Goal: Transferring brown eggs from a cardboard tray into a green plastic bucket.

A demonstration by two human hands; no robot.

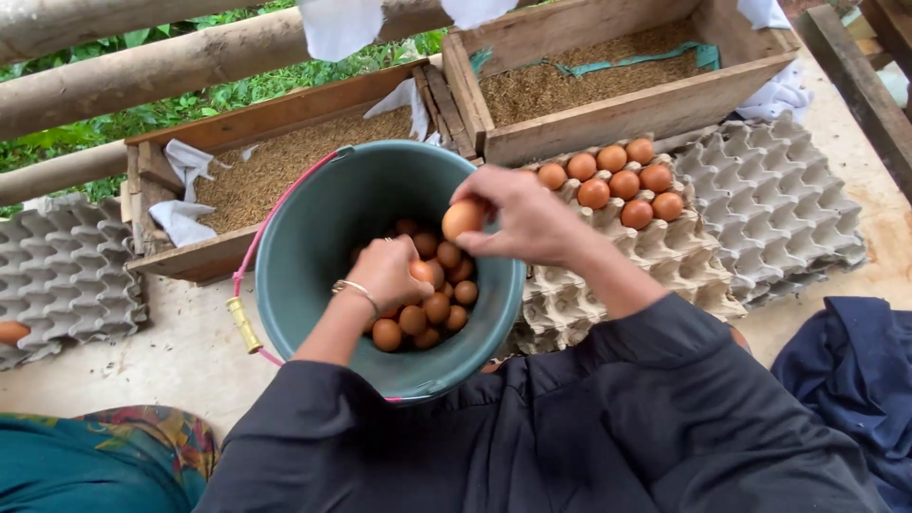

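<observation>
Place: I am looking down at a rural egg-sorting spot, outdoors.
Evidence: wooden husk-filled crates, grey egg trays, log railing and greenery are surrounding a bucket of brown eggs.

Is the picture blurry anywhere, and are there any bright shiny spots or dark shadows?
Head view: soft, even daylight, no hard shadows. The right hand and its egg look slightly smeared. Inside the green bucket it is dimmer, around the left hand. The white cloths at the top are glary.

The left hand is hiding some eggs in the bucket; the frame edge is cutting off a lone egg.
</observation>
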